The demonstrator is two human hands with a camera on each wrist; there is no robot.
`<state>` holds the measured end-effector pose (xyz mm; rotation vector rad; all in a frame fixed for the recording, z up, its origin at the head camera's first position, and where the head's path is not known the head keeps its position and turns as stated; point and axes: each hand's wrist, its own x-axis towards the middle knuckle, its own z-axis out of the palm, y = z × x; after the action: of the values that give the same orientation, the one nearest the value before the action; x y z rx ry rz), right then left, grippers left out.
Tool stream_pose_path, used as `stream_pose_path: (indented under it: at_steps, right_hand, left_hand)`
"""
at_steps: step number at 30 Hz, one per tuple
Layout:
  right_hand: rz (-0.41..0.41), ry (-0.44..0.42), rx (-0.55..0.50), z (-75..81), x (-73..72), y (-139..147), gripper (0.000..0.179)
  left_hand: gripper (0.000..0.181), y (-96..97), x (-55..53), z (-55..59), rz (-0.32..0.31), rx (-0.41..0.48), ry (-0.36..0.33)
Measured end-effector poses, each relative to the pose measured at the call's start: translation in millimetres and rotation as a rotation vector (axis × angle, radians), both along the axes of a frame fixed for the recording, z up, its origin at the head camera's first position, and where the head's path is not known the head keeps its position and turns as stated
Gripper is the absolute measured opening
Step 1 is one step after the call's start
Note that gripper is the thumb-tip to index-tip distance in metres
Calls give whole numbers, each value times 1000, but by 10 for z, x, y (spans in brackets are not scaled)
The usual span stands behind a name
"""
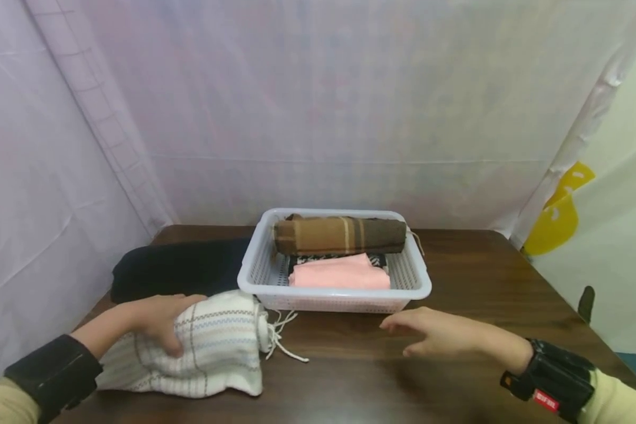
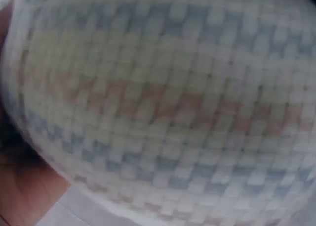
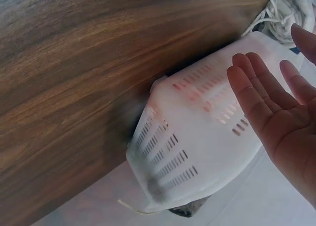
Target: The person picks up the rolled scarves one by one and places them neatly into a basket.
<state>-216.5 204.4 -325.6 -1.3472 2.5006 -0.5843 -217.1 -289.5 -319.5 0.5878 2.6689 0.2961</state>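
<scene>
A white woven scarf with blue and brown stripes lies bundled at the front left, its knotted fringe trailing right. My left hand grips it from the left, thumb on the near side and fingers over the top. Its weave fills the left wrist view. My right hand hovers over the table in front of the basket's right part, fingers loosely extended and holding nothing. A white plastic basket holds a rolled brown plaid scarf and a folded pink cloth.
Left of the basket lies a black folded cloth, partly behind the white scarf. Under the pink cloth shows a black-and-white patterned one. The brown wooden table is bounded by white sheeting at the back and sides.
</scene>
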Motion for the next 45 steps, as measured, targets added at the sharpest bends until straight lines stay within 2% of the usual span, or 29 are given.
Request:
stream_pose_path:
  at_steps: [4, 7, 9, 11, 16, 19, 24, 30, 36, 40, 45]
  right_hand:
    - [-39, -36, 0, 47, -9, 47, 46]
    - [-72, -81, -4, 58, -17, 86, 47]
    - [-80, -80, -2, 54, -18, 116, 47]
    - [-84, -70, -2, 51, -12, 145, 48]
    - [-79, -49, -21, 49, 8, 180, 47]
    - [-75, -32, -27, 52, 14, 164, 46]
    - [-84, 21, -4, 103, 35, 143, 44]
    - [-118, 164, 31, 172, 115, 106, 39]
    - [-138, 225, 93, 139, 190, -22, 54]
    - [-126, 204, 134, 93, 209, -80, 69]
    - [-158, 86, 184, 55, 197, -87, 85]
  left_hand:
    - [95, 32, -7, -9, -22, -11, 25]
    - [95, 112, 41, -17, -31, -4, 16]
    - [94, 203, 77, -34, -48, 5, 32]
    - [92, 322, 106, -59, -83, 15, 70]
    - [88, 715, 138, -121, -181, 30, 216]
    - [87, 1009, 138, -164, -193, 43, 250]
    - [85, 1512, 72, -210, -176, 27, 233]
    - [90, 2025, 4, -222, -225, -5, 208]
    - [90, 2460, -3, -189, -225, -30, 164]
    - [86, 2644, -6, -167, -235, -21, 141]
    - [88, 2698, -14, -168, -226, -24, 123]
